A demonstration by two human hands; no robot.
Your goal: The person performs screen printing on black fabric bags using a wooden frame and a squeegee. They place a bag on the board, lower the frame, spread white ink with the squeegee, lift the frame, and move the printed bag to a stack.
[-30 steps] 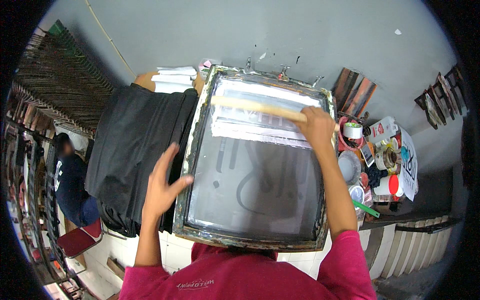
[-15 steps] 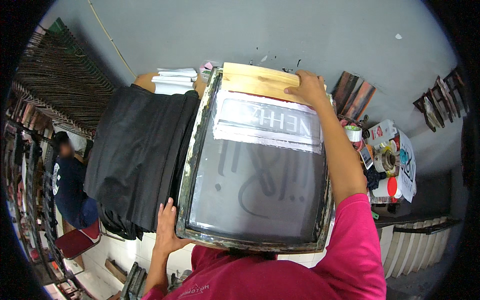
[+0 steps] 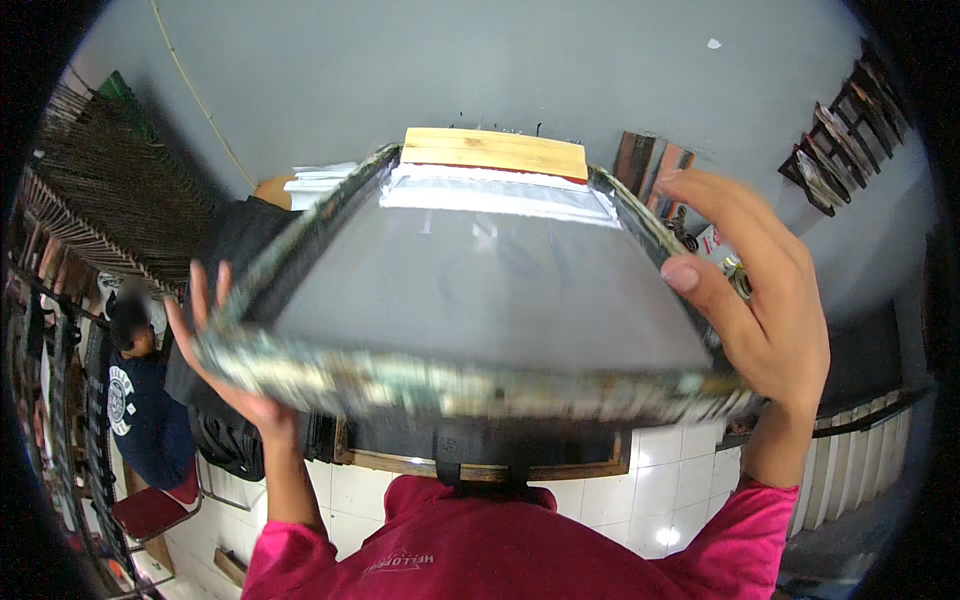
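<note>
A screen printing frame [image 3: 480, 310] with a grey mesh and paint-stained rim is tilted, its near edge raised towards me and smeared by motion. My left hand [image 3: 235, 385] is at its near left corner, palm against the rim, fingers stretched up along the outside; the thumb is hidden. Beside the right rim, my right hand [image 3: 755, 290] has its fingers apart and curved, the thumb tip close to or touching the rim. A wooden squeegee [image 3: 495, 153] with a red blade leans at the frame's far end, above a white-bordered strip of mesh.
Black cloth [image 3: 240, 235] is stacked to the left, partly behind the frame. Below the raised edge shows a dark board with a wooden border [image 3: 480, 468]. More squeegees [image 3: 640, 165] lean on the grey wall. At far left, a person [image 3: 145, 400] sits on a red chair [image 3: 155, 515].
The frame's near edge has risen towards me. My right hand has let go of the squeegee and come back to the frame's right side. My left hand has risen with the near left corner.
</note>
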